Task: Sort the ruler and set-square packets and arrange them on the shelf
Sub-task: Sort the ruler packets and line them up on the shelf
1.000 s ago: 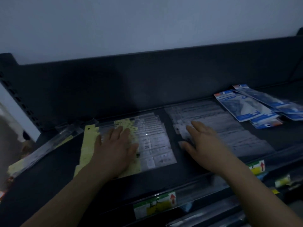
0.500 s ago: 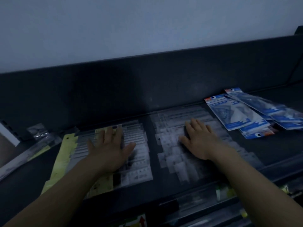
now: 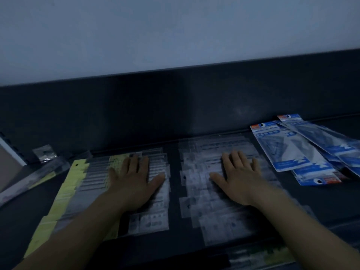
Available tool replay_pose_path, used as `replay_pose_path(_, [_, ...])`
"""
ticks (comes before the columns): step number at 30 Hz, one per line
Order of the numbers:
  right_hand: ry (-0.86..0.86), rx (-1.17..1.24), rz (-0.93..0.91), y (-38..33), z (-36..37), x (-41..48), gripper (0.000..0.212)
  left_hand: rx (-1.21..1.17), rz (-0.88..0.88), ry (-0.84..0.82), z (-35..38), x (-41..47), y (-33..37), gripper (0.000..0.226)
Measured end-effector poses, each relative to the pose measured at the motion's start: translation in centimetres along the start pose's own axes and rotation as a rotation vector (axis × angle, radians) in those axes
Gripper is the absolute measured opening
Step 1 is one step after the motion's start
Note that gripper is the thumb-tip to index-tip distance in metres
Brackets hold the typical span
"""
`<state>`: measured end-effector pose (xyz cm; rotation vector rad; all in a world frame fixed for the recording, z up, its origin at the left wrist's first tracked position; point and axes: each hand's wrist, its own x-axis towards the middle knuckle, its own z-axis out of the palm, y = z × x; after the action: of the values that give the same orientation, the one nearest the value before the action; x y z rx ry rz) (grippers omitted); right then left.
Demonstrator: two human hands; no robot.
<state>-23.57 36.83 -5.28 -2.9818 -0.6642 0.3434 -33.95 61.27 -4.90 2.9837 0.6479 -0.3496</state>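
Note:
Two fanned rows of clear ruler packets lie flat on the dark shelf [image 3: 175, 191]. The left row [image 3: 153, 221] has yellow backing cards showing along its left side, and my left hand [image 3: 134, 182] presses flat on it with straight fingers. My right hand [image 3: 239, 176] lies flat on the right row [image 3: 214, 221], fingers spread. Blue set-square packets [image 3: 288, 149] overlap in a loose pile at the right, apart from both hands.
A long clear ruler packet [image 3: 33, 178] lies slanted at the far left, with a small clear bag [image 3: 44, 154] behind it. The shelf's dark back panel [image 3: 175, 104] rises behind the rows. Price labels show blurred on the front rail [image 3: 259, 256].
Both hands stay flat on their rows, and the rows have spread out toward the front edge. The view has swung leftward and closer, so everything sits further right in frame.

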Motion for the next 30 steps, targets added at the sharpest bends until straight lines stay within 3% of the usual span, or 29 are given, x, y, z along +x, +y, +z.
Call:
replay_pose_path(5, [-0.008, -0.015, -0.032, -1.3, -0.8, 0.6, 0.079, -0.064, 0.019, 0.042, -0.2, -0.2, -0.6, 0.081])
replay_pose_path(10, [0.186, 0.045, -0.262, -5.6, -2.9, 0.6, 0.068, -0.217, 0.094, 0.389, -1.9, -0.6, -6.3, 0.053])
replay_pose_path(14, [0.195, 0.055, -0.463, -11.6, -3.3, 0.7, 0.061, -0.243, 0.024, 0.495, -3.0, -1.4, -12.9, 0.029])
replay_pose_path(17, [0.163, 0.059, -0.519, -15.2, -3.5, 0.6, 0.059, -0.126, -0.154, 0.426, -3.4, -1.8, -18.0, 0.025])
replay_pose_path(21, [0.105, 0.09, -0.538, -18.9, -3.2, 0.2, 0.058, 0.001, -0.39, 0.176, -3.0, -2.0, -24.1, 0.055])
replay_pose_path(26, [0.114, 0.121, -0.521, -21.4, -2.8, -0.4, 0.05, -0.083, -0.318, 0.041, -3.8, -1.6, -26.3, 0.033])
replay_pose_path(30, [0.074, 0.141, -0.479, -22.3, -1.6, -0.4, 0.054, -0.067, -0.294, -0.054, -4.3, -1.9, -27.1, 0.046])
